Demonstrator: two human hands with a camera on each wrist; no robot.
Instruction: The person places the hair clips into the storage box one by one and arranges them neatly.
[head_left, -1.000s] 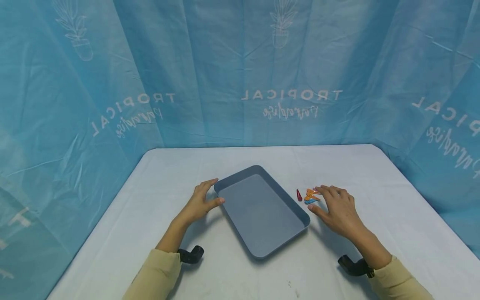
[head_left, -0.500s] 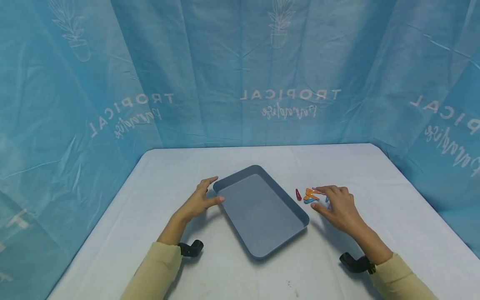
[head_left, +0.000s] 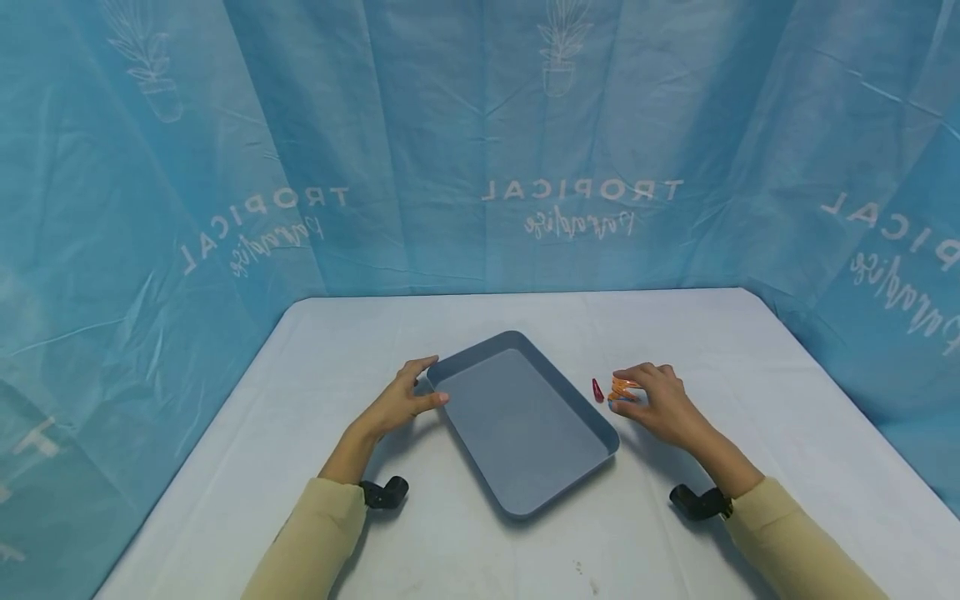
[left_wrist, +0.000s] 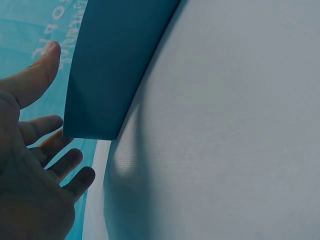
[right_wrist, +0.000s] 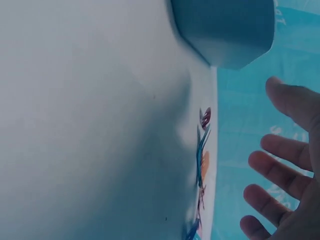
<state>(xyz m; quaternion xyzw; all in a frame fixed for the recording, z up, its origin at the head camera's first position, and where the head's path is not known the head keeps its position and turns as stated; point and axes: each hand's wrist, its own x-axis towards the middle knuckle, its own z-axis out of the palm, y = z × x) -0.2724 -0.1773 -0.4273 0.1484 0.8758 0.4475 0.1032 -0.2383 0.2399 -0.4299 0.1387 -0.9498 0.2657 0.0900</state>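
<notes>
A shallow grey-blue tray [head_left: 528, 425] lies slantwise on the white table. At its left corner is my left hand [head_left: 397, 408], thumb by the near side and fingers by the far side. The left wrist view shows that hand [left_wrist: 40, 170] with loosely spread fingers beside the tray's wall [left_wrist: 110, 75]. Right of the tray, my right hand [head_left: 667, 408] hovers over a small pile of hair clips, thumb and fingers apart. An orange clip [head_left: 624, 386] shows between them, and a red clip [head_left: 597, 391] lies just left. A blue clip [right_wrist: 200, 155] appears in the right wrist view; my hand hides others.
White cloth [head_left: 360, 333] covers the table. A blue printed curtain [head_left: 480, 150] rises behind it and along both sides. Each wrist carries a black camera mount, the left mount [head_left: 386, 493] and right mount [head_left: 697, 502] sitting low over the cloth.
My right hand has shifted left over the clips, covering more of the pile, and its thumb and fingertips frame the orange clip. My left hand and the tray stay nearly still.
</notes>
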